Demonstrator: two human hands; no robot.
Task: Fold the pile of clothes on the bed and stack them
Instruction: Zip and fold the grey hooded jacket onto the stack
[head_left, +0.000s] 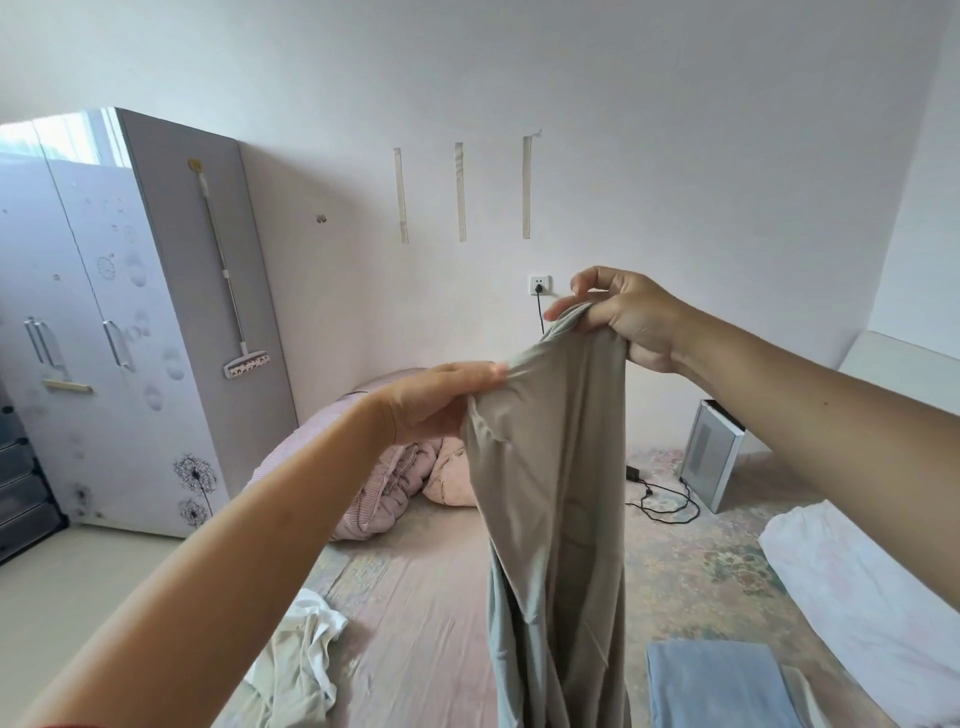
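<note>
In the head view, the person holds a beige-grey garment (550, 493) up in the centre of the frame, above the bed (431, 587), and the cloth hangs down in long folds to the bottom edge of the picture. The right hand (621, 317), just right of centre and higher than the other, has its fingers and thumb curled round the bunched top edge of the garment. The left hand (441, 400), at mid-frame, pinches the same top edge a little lower and to the left, its fingers closed on the fabric. At the lower left of the frame a crumpled pile of white and pale green clothes (301, 660) lies on the bed sheet. At the lower right a folded light blue garment (717, 686) lies flat on the bed, just beside the hanging cloth. A white pillow (857, 587) sits along the right edge. Behind the held garment, in the middle distance, a pink bundled quilt (395, 483) rests at the head of the bed. A white wardrobe (104, 322) with dandelion prints stands at the left, with a long-handled mop (228, 280) hanging on its side. A wall socket (539, 285) is seen beside the right hand, and a white appliance (711, 452) stands at the right, with a black cable (665, 499) lying near it.
</note>
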